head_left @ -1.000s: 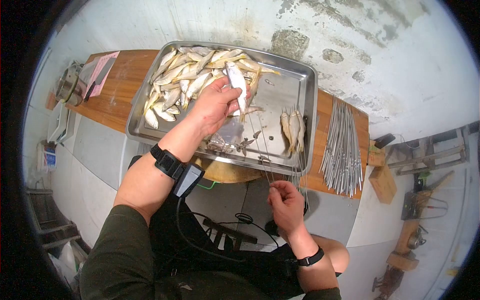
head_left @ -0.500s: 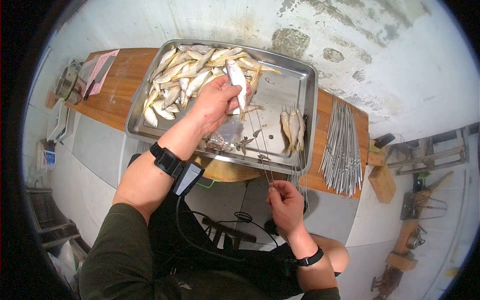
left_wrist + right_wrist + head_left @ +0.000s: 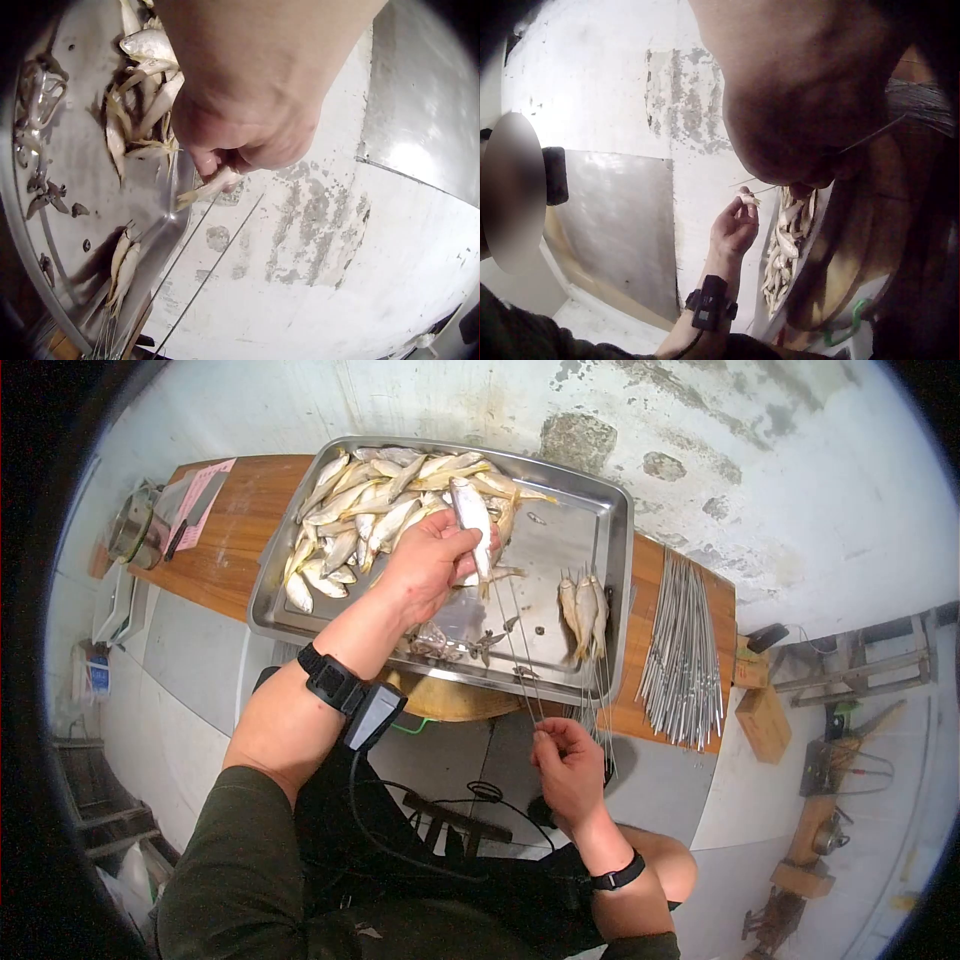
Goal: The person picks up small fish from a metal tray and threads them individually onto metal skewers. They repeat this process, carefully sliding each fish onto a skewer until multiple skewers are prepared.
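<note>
My left hand [image 3: 432,568] holds a small silvery fish [image 3: 472,525] between thumb and fingers over the steel tray, head up and tail down. Two thin metal skewers [image 3: 522,650] slant up from my right hand [image 3: 572,768], whose thumb and fingertips pinch their lower ends. In the left wrist view, the skewer tips lie close by the yellowish tail [image 3: 196,196]; the body of the fish is mostly hidden by the left hand. Several skewered fish [image 3: 585,615] lie on the right side of the tray.
A heap of fish [image 3: 350,510] fills the left of the steel tray [image 3: 622,520]. Dark scraps [image 3: 485,645] lie near its front edge. On the wooden table, a bundle of skewers [image 3: 685,660] lies right; a knife [image 3: 190,520] lies left. The wall [image 3: 450,400] stands behind.
The view has shifted very slightly. Both hands, the fish and the skewers keep nearly the same position.
</note>
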A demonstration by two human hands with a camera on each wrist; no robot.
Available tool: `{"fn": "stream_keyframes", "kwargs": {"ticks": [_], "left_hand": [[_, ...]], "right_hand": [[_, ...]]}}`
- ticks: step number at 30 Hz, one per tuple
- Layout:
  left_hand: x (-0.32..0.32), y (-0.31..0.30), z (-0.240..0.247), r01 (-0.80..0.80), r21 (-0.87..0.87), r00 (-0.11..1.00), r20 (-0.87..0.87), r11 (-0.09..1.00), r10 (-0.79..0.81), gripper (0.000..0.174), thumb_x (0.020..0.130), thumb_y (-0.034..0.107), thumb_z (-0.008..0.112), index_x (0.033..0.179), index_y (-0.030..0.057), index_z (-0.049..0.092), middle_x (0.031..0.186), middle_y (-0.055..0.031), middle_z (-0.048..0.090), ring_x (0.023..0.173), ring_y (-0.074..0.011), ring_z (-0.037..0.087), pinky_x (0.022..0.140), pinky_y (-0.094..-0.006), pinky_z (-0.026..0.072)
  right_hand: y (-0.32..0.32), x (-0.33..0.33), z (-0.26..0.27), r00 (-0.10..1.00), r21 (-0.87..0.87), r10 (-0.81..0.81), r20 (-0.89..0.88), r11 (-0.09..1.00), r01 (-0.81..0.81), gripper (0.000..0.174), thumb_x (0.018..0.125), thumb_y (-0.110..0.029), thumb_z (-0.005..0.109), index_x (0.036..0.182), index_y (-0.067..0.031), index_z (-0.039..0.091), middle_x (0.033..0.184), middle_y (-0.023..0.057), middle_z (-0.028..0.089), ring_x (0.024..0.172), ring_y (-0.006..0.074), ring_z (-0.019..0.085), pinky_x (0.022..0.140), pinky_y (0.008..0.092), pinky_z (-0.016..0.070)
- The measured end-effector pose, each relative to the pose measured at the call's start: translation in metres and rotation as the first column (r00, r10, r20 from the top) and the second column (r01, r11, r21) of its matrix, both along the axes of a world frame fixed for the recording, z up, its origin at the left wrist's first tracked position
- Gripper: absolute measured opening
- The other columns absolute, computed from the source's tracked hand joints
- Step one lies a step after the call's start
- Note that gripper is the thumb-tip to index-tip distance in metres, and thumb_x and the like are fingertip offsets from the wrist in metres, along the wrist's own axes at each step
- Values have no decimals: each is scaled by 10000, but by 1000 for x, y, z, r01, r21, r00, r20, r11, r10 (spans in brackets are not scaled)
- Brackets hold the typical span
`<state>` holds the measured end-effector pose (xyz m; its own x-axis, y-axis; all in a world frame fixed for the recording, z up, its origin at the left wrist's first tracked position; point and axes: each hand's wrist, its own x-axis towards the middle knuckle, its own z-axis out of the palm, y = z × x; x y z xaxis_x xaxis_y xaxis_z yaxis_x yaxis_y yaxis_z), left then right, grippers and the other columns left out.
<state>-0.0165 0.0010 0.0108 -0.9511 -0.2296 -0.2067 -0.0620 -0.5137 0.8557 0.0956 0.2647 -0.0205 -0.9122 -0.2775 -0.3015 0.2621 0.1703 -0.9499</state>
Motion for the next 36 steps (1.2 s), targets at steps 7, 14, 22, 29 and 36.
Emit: {"fn": "stream_keyframes", "kwargs": {"ticks": [7, 14, 22, 29, 36], "left_hand": [[1, 2, 2, 1, -5, 999, -36, 1000, -1, 201, 909, 12, 512, 1090, -73, 528, 991, -125, 630, 853, -142, 630, 780, -224, 533], [0, -1, -4, 54, -97, 998, -12, 994, -56, 182, 916, 41, 504, 1064, -57, 547, 932, -94, 632, 800, -122, 615, 730, -209, 511], [-2, -2, -5, 20, -48, 1000, -15, 999, -20, 189, 908, 21, 508, 1081, -53, 530, 988, -113, 630, 855, -148, 622, 784, -239, 523], [-1, 2, 1, 9, -35, 999, -33, 999, -10, 196, 911, 21, 507, 1094, -49, 525, 997, -112, 632, 861, -145, 627, 770, -228, 525], [0, 4, 4, -12, -34, 1000, -18, 999, 11, 195, 916, 28, 502, 1095, -44, 527, 997, -111, 633, 864, -144, 629, 771, -227, 524]], "right_hand": [[1, 0, 1, 1000, 42, 14, 2, 999, -14, 94, 906, -67, 565, 974, -3, 574, 677, -11, 561, 578, 40, 480, 507, 187, 363], [-1, 1, -5, 1000, -46, -18, -18, 999, 17, 85, 905, -55, 562, 972, -1, 566, 673, -14, 545, 577, 44, 474, 510, 188, 363], [1, 0, 0, 1000, 17, -5, -7, 1000, 5, 93, 903, -63, 567, 973, -2, 567, 681, -13, 554, 578, 42, 473, 503, 189, 362], [-1, 3, 6, 998, -19, -64, -5, 998, 64, 89, 903, -63, 568, 973, -9, 577, 682, -14, 552, 585, 44, 473, 510, 192, 364], [1, 2, 3, 999, -14, -27, -41, 1000, 27, 86, 900, -47, 566, 971, 1, 573, 679, -13, 546, 590, 47, 477, 521, 200, 380]]}}
